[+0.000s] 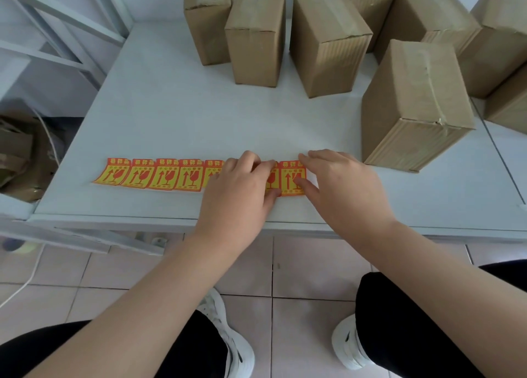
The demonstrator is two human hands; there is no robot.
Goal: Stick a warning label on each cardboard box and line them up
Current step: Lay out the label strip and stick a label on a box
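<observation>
A strip of several orange-and-yellow warning labels [159, 178] lies flat along the front of the white table [176, 115]. My left hand [242, 186] rests on the strip's right part, fingers pressing it down. My right hand [342, 183] touches the last label [289, 178] at the strip's right end, thumb on its face and fingers above its top edge. Whether that label is lifted cannot be told. The nearest cardboard box [410, 106] stands just behind my right hand. Several more taped boxes stand at the back, among them a middle box [328, 40] and a left box [256, 35].
More cardboard boxes [496, 40] crowd the back right corner. A white metal frame [57, 40] rises left of the table, with flattened cardboard [20, 155] on the floor below it. The table's front edge [142, 220] runs just under my wrists. Tiled floor, my knees and shoes are below.
</observation>
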